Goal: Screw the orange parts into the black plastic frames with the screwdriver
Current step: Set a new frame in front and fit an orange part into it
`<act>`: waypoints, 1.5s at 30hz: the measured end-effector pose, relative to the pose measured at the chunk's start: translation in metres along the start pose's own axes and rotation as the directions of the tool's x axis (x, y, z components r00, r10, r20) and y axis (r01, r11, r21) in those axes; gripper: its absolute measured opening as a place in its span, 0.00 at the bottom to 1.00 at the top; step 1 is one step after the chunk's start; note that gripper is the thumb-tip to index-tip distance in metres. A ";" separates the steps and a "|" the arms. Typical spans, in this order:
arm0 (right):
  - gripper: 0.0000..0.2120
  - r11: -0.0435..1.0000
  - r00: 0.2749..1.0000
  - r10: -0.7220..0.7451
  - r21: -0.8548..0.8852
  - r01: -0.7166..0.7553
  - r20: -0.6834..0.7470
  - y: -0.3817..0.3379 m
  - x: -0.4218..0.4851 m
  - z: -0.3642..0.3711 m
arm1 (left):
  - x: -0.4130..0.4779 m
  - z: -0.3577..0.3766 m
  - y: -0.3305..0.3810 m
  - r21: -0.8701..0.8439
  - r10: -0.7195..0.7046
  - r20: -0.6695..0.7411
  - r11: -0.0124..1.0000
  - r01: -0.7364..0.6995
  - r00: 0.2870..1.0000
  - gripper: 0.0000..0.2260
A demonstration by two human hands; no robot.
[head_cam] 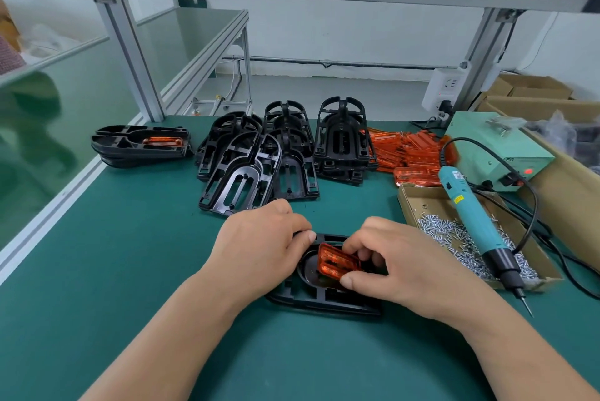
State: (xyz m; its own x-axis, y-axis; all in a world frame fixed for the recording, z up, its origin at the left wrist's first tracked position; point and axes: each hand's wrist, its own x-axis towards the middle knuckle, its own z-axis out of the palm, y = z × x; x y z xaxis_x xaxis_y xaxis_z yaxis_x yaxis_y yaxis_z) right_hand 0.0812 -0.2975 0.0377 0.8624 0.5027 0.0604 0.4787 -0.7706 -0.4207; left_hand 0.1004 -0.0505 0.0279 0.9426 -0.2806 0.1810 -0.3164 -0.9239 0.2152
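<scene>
You curled your left hand (263, 251) over the far rim of the black frame (319, 300) to pin it to the mat (130, 271) while your right hand (406, 266) pinched the orange part (336, 262) over its middle, likely to seat it, leaving the screwdriver (475, 222) lying on the screw box (418, 202)

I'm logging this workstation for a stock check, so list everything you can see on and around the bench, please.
frame in work: one, black, front centre under the hands
orange part: one, orange, held over that frame
loose frames: several, black, piled at back centre
finished stack: a few, black with orange insert, back left
orange pile: many, orange, back right
screwdriver: one, teal, lying across the box
box: one, cardboard, right
screws: many, silver, in the box
power unit: one, pale green, far right
left hand: one, holds the frame's far edge
right hand: one, fingers pinch the orange part
</scene>
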 end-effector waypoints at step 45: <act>0.11 0.890 0.655 0.354 0.025 -0.456 -0.667 0.057 -0.023 -0.057 | -0.004 -0.012 -0.008 -0.344 -0.103 -0.042 0.935 0.082 0.994 0.09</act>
State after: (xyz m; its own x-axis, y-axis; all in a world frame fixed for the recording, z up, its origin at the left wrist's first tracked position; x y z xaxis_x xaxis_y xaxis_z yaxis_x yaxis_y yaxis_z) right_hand 0.0979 -0.3748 0.0638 0.8447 -0.2051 0.4943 0.0286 -0.9051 -0.4243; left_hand 0.0981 -0.0388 0.0365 0.9648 -0.1733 0.1977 -0.2553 -0.7976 0.5465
